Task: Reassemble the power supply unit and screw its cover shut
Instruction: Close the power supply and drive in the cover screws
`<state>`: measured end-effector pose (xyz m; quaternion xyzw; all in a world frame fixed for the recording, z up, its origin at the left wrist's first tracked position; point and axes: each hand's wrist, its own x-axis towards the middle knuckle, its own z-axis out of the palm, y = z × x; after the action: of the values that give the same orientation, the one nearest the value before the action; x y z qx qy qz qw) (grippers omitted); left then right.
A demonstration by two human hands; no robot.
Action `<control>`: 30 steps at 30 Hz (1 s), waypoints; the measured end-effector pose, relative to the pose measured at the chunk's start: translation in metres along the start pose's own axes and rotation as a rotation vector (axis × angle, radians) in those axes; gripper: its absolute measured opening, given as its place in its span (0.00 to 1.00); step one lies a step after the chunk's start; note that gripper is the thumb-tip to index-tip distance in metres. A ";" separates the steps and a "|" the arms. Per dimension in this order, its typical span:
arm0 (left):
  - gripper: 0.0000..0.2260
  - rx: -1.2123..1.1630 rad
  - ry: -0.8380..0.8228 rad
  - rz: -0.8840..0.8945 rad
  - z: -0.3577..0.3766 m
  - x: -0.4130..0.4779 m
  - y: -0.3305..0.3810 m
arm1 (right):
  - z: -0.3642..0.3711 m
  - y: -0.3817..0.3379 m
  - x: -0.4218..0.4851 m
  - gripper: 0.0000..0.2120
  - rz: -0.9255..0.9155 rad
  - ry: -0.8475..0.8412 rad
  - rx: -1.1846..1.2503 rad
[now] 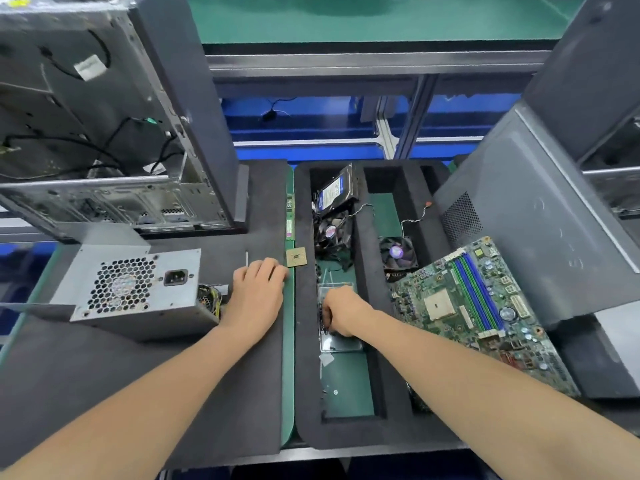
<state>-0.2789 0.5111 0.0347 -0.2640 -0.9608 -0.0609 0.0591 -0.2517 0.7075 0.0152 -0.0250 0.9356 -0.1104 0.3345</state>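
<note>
Now, your left hand (256, 296) lies flat and empty on the mat (104, 375), the power supply (135, 285) at its nine o'clock. Your right hand (343, 315) curls into the clear tray (341, 342); whether it holds a screw, I cannot tell. One dropped could vanish in the foam trough (306, 358). Open mat lies at six o'clock; the chip (296, 257) crowds one.

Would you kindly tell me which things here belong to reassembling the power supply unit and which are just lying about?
For the job: power supply unit; clear tray, where the right hand digs, probably for screws; left hand, resting beside the unit.

Lying about: processor chip; memory stick; hard drive; two fans; motherboard; open computer case.
</note>
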 end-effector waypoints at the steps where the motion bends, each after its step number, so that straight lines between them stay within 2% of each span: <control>1: 0.11 0.002 0.006 0.001 0.001 0.000 0.000 | 0.005 0.000 0.003 0.06 0.015 0.018 -0.010; 4: 0.12 -0.001 0.009 0.001 0.004 -0.001 -0.002 | 0.016 0.008 0.006 0.06 0.032 0.130 -0.011; 6: 0.12 -0.006 0.009 0.000 0.005 -0.001 -0.002 | 0.014 0.011 0.006 0.09 0.056 0.184 0.010; 11: 0.13 -0.028 -0.012 -0.016 0.005 0.000 -0.002 | 0.000 0.003 0.009 0.13 0.105 -0.012 0.060; 14: 0.12 -0.046 -0.021 -0.019 0.003 0.001 -0.001 | 0.007 0.002 0.005 0.10 0.061 -0.101 -0.076; 17: 0.13 -0.052 -0.021 -0.020 0.001 0.001 0.000 | 0.015 0.001 0.002 0.03 0.052 -0.060 -0.139; 22: 0.13 -0.051 -0.025 -0.014 0.000 0.001 0.000 | 0.020 0.001 0.001 0.15 -0.031 -0.058 -0.215; 26: 0.13 -0.044 -0.030 -0.011 0.000 0.001 0.000 | 0.024 0.000 -0.003 0.09 -0.059 -0.039 -0.266; 30: 0.14 -0.038 -0.018 0.000 0.001 0.001 -0.001 | 0.016 -0.001 -0.008 0.11 -0.005 0.012 -0.131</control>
<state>-0.2801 0.5110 0.0337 -0.2657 -0.9599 -0.0767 0.0452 -0.2353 0.7048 0.0087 -0.0486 0.9427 -0.0500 0.3262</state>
